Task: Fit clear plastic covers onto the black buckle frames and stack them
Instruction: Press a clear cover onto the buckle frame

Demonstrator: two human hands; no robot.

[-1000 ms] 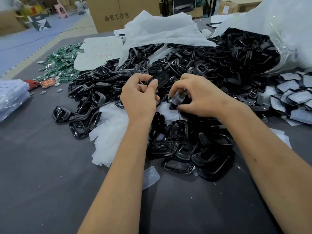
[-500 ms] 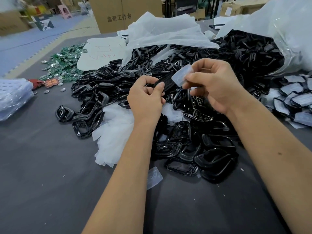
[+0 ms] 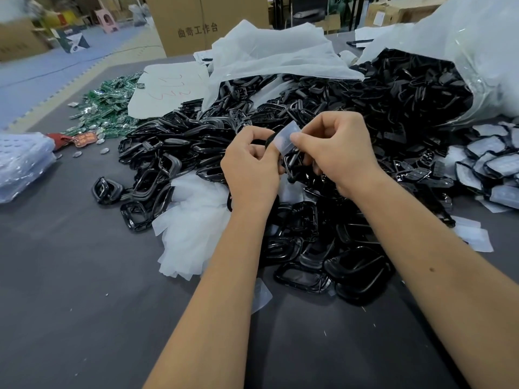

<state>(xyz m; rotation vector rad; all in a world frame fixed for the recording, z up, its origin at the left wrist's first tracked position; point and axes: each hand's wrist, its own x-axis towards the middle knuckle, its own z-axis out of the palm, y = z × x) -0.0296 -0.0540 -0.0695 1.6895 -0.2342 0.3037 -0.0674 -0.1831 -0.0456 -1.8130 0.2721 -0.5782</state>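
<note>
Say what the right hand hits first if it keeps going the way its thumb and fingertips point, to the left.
Probably the left hand. The right hand pinches a clear cover whose edge already reaches the black frame held by the left hand. Depth is unclear from one view.

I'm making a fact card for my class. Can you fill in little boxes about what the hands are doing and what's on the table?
left hand: holds a black buckle frame
right hand: pinches a clear plastic cover against the frame
cover: not yet fitted on
pile of black frames: behind the hands, spilling from a plastic bag
green pieces: far left
table: dark grey
</note>
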